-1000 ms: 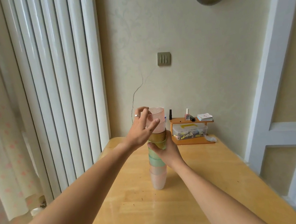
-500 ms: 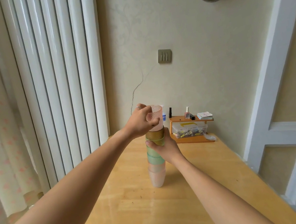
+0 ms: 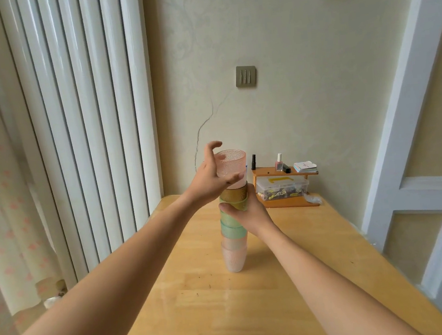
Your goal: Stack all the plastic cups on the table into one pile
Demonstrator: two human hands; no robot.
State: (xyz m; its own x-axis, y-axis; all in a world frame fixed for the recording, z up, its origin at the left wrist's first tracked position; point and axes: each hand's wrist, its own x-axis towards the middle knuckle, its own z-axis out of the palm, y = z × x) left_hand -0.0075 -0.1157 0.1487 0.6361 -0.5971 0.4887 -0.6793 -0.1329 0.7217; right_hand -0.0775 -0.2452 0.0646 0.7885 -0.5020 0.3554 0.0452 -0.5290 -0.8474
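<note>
1. Nearest the camera, two bare forearms reach forward over a light wooden table (image 3: 257,313), one from the lower left and one from the lower right.
2. At the middle of the table stands a tall pile of plastic cups (image 3: 232,237), nested one inside another: pale pink at the base, then green, then an amber cup near the top.
3. The right hand (image 3: 249,213) is wrapped around the upper middle of the pile, thumb in front and fingers behind, clamped on it to steady it.
4. The top pink cup (image 3: 232,170) sits in the amber cup, upright and seemingly seated.
5. The left hand (image 3: 211,180) is beside this top cup with its fingers spread apart; the thumb crosses low in front and the curled fingers rise above the rim. Whether any finger touches the cup I cannot tell.
6. Judgement: the step in hand looks like seating and letting go of the top cup. To do it well, the right hand should keep its grip until the left is fully clear, and the left should move straight away sideways, as the pile is tall and looks easy to tip.
7. Farther back, against the wall, a small wooden shelf (image 3: 286,201) holds a clear box, small bottles and some cards. No loose cups are visible on the table.
</note>
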